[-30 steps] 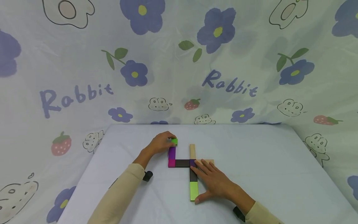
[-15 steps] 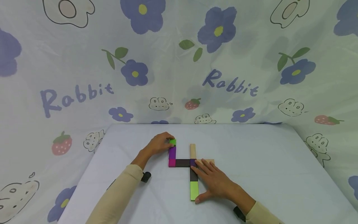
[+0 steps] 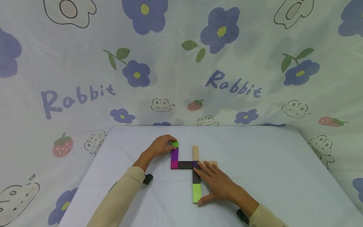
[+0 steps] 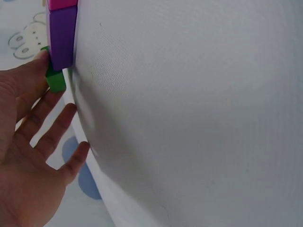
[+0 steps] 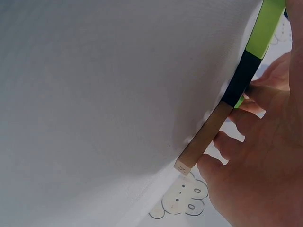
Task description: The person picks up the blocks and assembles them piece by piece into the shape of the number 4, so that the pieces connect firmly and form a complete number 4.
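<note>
My left hand [image 3: 162, 145] pinches a small green block [image 3: 175, 144] at the far end of a purple block [image 3: 174, 155]. In the left wrist view the green block [image 4: 56, 81] sits between thumb and a fingertip, against the purple block's end; the other fingers spread out. A pink block [image 3: 174, 165] and a dark brown block [image 3: 185, 165] continue the row to a dark purple block [image 3: 195, 164]. My right hand [image 3: 216, 182] lies with spread fingers over that junction and a light wooden block [image 3: 213, 163], its thumb beside a lime green block [image 3: 197, 193].
Another wooden block [image 3: 195, 153] points away from the junction, and a dark block [image 3: 196, 176] joins it to the lime one. All lie on a white-covered table [image 3: 269, 164]. A flower-and-rabbit printed cloth [image 3: 181, 63] hangs behind.
My left hand has shifted the green block slightly left, bringing it in line with the purple block's end; over the last half second it barely moves. My right hand has stayed in place.
</note>
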The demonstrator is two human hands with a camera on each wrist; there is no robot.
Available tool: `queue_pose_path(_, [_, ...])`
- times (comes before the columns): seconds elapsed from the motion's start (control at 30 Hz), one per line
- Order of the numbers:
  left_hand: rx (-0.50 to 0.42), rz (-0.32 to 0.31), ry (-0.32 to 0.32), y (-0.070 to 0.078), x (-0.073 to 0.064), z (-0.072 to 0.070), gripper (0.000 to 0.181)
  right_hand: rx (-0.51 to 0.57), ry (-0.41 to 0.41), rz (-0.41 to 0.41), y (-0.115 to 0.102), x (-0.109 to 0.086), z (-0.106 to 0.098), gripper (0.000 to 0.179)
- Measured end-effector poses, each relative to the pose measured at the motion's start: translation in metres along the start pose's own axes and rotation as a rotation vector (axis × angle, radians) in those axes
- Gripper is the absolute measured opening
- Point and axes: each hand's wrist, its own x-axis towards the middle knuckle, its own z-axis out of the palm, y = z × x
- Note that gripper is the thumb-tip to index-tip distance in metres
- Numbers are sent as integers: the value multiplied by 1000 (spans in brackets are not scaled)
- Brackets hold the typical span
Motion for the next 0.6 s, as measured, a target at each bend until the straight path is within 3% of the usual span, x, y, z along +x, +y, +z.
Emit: queue_pose_path(0.6, [9, 13, -1, -1, 0, 1, 30, -8, 7, -2, 0, 1, 1, 120])
